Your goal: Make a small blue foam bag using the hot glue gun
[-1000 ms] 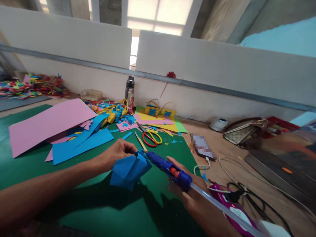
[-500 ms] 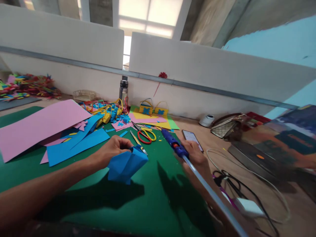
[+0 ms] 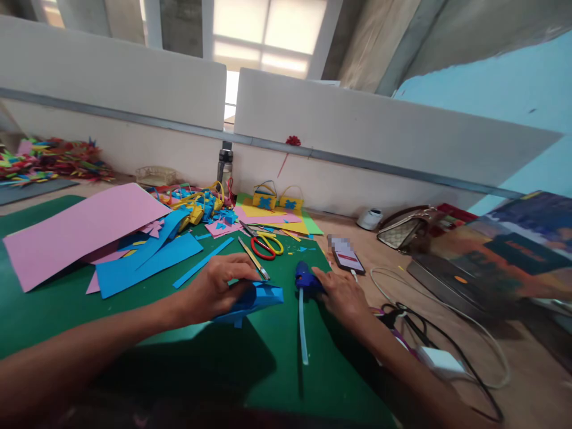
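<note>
My left hand (image 3: 226,289) pinches a folded blue paper piece (image 3: 263,300) just above the green mat (image 3: 210,375). Its open edge faces right, and the fingers cover its left part. To the right, my right hand (image 3: 344,296) is closed around a dark blue glue gun (image 3: 305,276), held low over the mat. A long pale glue stick (image 3: 302,330) sticks out of its back, towards me. Beyond my left hand lie a craft knife (image 3: 254,258) and scissors (image 3: 267,246) with red and yellow handles. A narrow blue paper strip (image 3: 202,262) is behind that hand.
Pink sheets (image 3: 87,232) and blue sheets (image 3: 147,265) lie at left. Behind them is a pile of blue and yellow paper pieces (image 3: 203,208). Small yellow paper bags (image 3: 264,201) stand at the back. A phone (image 3: 346,255), cables (image 3: 447,333) and a white adapter (image 3: 441,361) lie at right.
The glue gun has come down and towards me, its stick now pointing down the mat. My left hand has moved right and tilted the blue paper piece flatter, uncovering the blue strip.
</note>
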Demonstrator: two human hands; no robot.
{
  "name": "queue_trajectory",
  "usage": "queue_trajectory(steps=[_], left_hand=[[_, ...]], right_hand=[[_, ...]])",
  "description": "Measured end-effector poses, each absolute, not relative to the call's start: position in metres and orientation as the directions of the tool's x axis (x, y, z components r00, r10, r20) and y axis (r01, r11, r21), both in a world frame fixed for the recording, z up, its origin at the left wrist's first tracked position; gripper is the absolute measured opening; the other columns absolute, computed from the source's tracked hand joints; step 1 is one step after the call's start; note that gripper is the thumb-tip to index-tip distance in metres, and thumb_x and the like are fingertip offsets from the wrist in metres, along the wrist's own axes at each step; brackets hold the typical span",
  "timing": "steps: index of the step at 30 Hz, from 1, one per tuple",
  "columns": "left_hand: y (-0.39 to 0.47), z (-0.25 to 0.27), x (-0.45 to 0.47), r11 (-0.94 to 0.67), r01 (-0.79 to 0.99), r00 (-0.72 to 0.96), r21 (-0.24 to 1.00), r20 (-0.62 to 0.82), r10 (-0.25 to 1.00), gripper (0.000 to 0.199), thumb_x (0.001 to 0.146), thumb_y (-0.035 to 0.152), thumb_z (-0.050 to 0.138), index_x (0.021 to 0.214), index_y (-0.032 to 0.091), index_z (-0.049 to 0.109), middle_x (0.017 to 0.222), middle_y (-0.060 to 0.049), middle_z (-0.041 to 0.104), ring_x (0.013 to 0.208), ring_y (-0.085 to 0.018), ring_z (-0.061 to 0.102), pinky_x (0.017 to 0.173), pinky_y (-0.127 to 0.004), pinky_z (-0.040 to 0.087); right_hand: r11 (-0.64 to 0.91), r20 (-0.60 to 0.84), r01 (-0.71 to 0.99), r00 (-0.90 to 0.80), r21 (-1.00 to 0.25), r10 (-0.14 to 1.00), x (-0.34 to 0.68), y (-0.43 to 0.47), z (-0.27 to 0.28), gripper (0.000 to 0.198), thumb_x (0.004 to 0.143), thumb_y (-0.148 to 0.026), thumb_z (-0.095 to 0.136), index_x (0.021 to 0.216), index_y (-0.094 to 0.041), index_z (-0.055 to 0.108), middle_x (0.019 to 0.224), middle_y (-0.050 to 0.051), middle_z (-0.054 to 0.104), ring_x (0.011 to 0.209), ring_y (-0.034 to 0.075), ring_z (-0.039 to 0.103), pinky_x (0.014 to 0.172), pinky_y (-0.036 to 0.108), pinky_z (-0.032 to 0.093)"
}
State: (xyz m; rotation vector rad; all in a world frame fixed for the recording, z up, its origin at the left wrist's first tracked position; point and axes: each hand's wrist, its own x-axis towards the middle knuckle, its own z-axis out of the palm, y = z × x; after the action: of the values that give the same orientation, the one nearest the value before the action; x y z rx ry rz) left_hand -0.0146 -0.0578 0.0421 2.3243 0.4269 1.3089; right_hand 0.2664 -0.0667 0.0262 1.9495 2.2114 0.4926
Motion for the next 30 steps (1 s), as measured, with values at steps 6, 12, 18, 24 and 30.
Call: queue_trajectory(steps=[6,12,18,24,30], left_hand=[[-0.055,0.035,-0.015,-0.904,0.144,0.529,0.403,0.741,0.414,0.019,0.085,0.011,0.045,0.084,0.014,0.064,0.077,-0.005,0.060,0.071,-0.011,0.056,0.061,-0.020,0.045],[-0.054,0.030,-0.015,-0.970,0.201,0.575,0.139,0.784,0.232,0.017,0.085,0.009,0.046,0.086,0.016,0.061,0.077,-0.006,0.060,0.070,-0.012,0.052,0.061,-0.024,0.042],[-0.055,0.033,-0.015,-0.966,0.260,0.621,-0.009,0.768,0.160,0.022,0.087,0.011,0.038,0.085,0.016,0.060,0.079,-0.007,0.060,0.067,-0.014,0.049,0.059,-0.026,0.040],[-0.056,0.034,-0.014,-0.958,0.285,0.622,-0.020,0.765,0.169,0.025,0.088,0.011,0.035,0.083,0.015,0.059,0.079,-0.008,0.060,0.066,-0.014,0.049,0.059,-0.026,0.039],[-0.057,0.035,-0.013,-0.962,0.270,0.627,-0.029,0.764,0.153,0.024,0.087,0.010,0.036,0.081,0.014,0.059,0.076,-0.008,0.060,0.065,-0.014,0.047,0.058,-0.026,0.039]], right_hand=[[0.235,0.223,0.951,-0.277,0.199,0.935,0.244,-0.087,0.053,0.027,0.080,-0.022,0.060,0.107,-0.017,0.060,0.096,0.011,0.068,0.093,0.027,0.061,0.081,0.041,0.042],[0.711,0.542,0.653,-0.510,-0.261,0.668,0.195,-0.103,0.077,0.016,0.088,-0.021,0.049,0.088,-0.017,0.064,0.082,0.005,0.068,0.078,0.016,0.061,0.071,0.030,0.047],[0.796,0.553,0.546,-0.592,-0.260,0.587,0.183,-0.098,0.073,0.015,0.087,-0.021,0.052,0.082,-0.015,0.065,0.076,0.004,0.067,0.073,0.013,0.060,0.066,0.027,0.047],[0.823,0.615,0.568,-0.645,-0.011,0.453,0.182,-0.100,0.071,0.023,0.090,-0.016,0.046,0.076,-0.013,0.064,0.071,0.005,0.067,0.067,0.013,0.058,0.069,0.031,0.042],[0.784,0.614,0.616,-0.648,0.075,0.451,0.180,-0.101,0.066,0.022,0.089,-0.016,0.048,0.074,-0.014,0.063,0.070,0.003,0.065,0.066,0.012,0.057,0.075,0.032,0.040]])
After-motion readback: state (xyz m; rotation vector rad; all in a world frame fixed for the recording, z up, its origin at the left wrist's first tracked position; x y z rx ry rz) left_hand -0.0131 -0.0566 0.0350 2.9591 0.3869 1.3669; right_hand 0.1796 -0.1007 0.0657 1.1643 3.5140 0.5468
